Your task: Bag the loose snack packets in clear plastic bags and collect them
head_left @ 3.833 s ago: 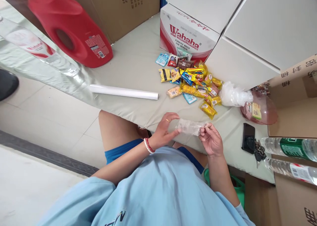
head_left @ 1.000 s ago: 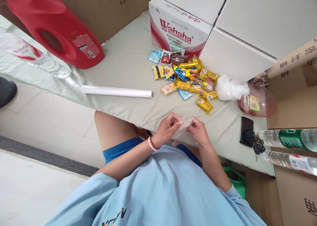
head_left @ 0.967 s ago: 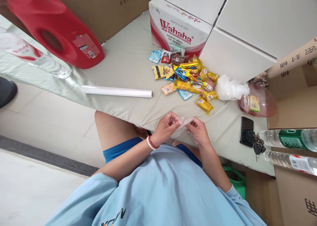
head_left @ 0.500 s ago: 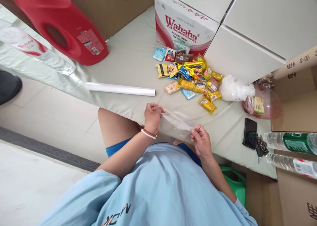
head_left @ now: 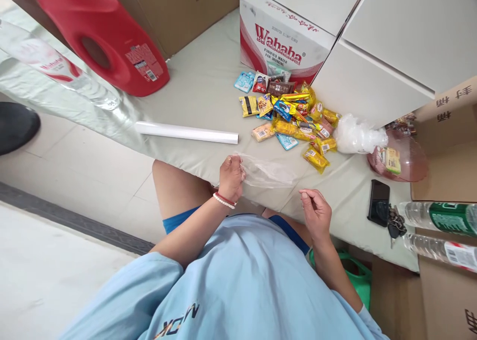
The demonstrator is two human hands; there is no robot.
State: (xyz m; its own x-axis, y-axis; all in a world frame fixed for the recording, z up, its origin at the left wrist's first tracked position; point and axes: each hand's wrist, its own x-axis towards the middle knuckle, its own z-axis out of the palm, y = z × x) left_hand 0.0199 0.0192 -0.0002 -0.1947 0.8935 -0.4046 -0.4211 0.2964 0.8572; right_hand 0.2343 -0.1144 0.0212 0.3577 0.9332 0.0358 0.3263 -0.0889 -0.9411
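Observation:
My left hand (head_left: 231,178), with a red and white bracelet at the wrist, is closed on one end of a thin clear plastic bag (head_left: 269,172). The bag stretches out to the right above the cloth-covered surface, its far end loose. Just right of that loose end is my right hand (head_left: 316,211), thumb and fingers pinched together, with nothing visible in them. Beyond the bag lies a pile of small wrapped snacks (head_left: 286,126), many in yellow wrappers. A white tube (head_left: 188,132) rests to their left.
A red jug (head_left: 112,46) and a water bottle (head_left: 63,71) are at left. A Wahaha carton (head_left: 283,42) stands behind the snacks. Toward the right are bundled clear plastic (head_left: 359,135), a pink bowl (head_left: 413,156), a phone (head_left: 378,203), keys (head_left: 396,223) and two bottles (head_left: 439,250).
My right hand has let go of the bag's right end and moved a little to the right. My left hand keeps hold, and the view has shifted slightly.

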